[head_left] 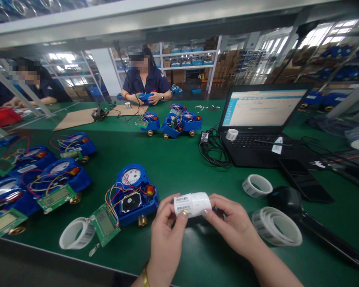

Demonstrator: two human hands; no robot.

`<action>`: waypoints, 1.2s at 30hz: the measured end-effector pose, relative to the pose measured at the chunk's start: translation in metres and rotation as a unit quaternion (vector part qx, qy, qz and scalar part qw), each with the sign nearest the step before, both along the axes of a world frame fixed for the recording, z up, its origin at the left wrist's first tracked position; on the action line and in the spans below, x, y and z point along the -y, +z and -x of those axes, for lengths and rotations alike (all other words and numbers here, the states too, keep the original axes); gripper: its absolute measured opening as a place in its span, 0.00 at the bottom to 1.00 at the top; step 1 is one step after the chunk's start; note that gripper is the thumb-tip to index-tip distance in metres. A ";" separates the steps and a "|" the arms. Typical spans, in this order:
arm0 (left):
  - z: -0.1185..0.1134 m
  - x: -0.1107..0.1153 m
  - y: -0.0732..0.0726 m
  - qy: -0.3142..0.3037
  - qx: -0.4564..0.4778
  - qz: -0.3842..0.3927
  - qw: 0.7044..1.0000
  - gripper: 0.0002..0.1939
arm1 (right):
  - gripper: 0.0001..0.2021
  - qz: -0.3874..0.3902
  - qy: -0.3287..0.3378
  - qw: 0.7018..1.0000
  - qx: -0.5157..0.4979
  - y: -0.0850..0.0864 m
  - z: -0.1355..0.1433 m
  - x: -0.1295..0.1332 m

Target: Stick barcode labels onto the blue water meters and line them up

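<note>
A small white roll of barcode labels (192,204) is held between both hands above the green table. My left hand (170,227) grips its left end, thumb on the printed labels. At the right end, the fingers and thumb of my right hand (230,221) pinch the roll. Just left of my hands sits an opened blue meter (134,195) with coloured wires and a brass fitting. Its green circuit board (105,224) leans out at the front, beside a loose label roll (77,233).
Several blue meters (62,175) stand at the left. On the right are a laptop (257,119), a phone (305,179), a black scanner (287,199) and label rolls (277,226). Across the table (116,147), a person (145,79) holds a blue part; another person sits at far left.
</note>
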State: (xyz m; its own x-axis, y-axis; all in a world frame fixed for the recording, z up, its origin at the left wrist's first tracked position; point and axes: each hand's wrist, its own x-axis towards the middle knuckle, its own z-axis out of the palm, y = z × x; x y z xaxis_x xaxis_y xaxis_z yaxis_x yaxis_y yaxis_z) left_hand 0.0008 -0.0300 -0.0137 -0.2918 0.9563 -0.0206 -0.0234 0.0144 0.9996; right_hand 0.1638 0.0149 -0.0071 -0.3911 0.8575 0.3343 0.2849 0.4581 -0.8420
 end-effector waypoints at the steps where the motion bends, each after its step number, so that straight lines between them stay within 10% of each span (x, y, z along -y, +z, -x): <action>1: 0.000 0.000 0.000 0.003 0.001 0.000 1.000 0.12 | 0.10 -0.002 -0.003 1.000 -0.001 0.000 -0.001 0.000; 36: 0.000 0.001 0.000 -0.006 0.018 0.007 1.000 0.19 | 0.14 0.007 -0.048 0.999 -0.005 -0.004 -0.004 -0.001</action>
State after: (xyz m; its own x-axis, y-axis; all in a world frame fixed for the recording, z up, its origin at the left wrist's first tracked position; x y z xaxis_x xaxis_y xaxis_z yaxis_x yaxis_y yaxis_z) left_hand 0.0008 -0.0307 -0.0141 -0.2785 0.9595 -0.0433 -0.0588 0.0280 0.9979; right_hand 0.1679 0.0154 -0.0109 -0.3038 0.8954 0.3255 0.3189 0.4175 -0.8509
